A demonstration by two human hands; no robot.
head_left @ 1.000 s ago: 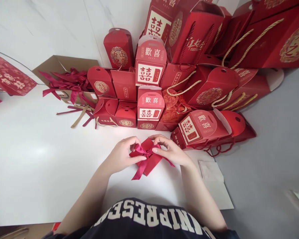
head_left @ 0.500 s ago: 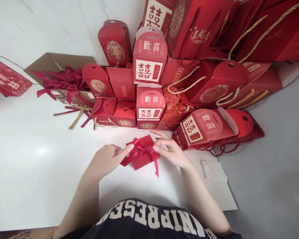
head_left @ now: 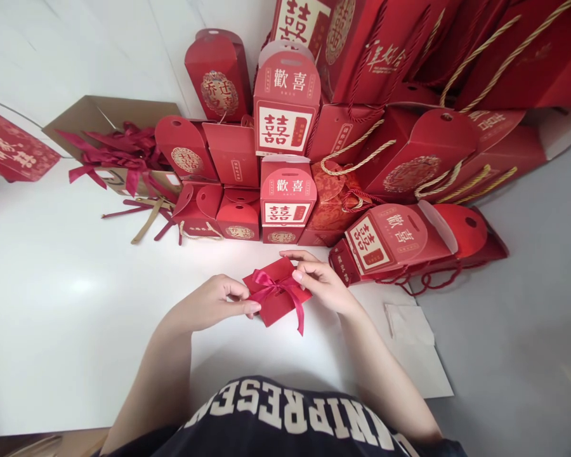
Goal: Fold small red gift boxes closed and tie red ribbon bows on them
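A small red box (head_left: pixel 276 311) sits on the white table in front of me, with a crimson ribbon bow (head_left: pixel 271 287) across its top. One ribbon tail hangs down over the box's right side. My left hand (head_left: pixel 223 301) is at the box's left edge, its thumb and fingers pinched on the left end of the ribbon. On the other side, my right hand (head_left: pixel 320 279) has its thumb and curled fingers closed at the box's right corner, near the bow's right loop; whether they grip box or ribbon is hard to tell.
Behind the small box, red gift boxes (head_left: pixel 288 190) and rope-handled bags (head_left: pixel 404 152) are stacked against the wall. A cardboard box (head_left: pixel 109 111) of ribbons stands back left, with loose strips (head_left: pixel 147 222) before it. White paper (head_left: pixel 412 324) lies at the right.
My left hand has moved from the bow's left loop down to the ribbon's left end and closed there. My right fingers have curled in closer to the box. The box has shifted slightly right.
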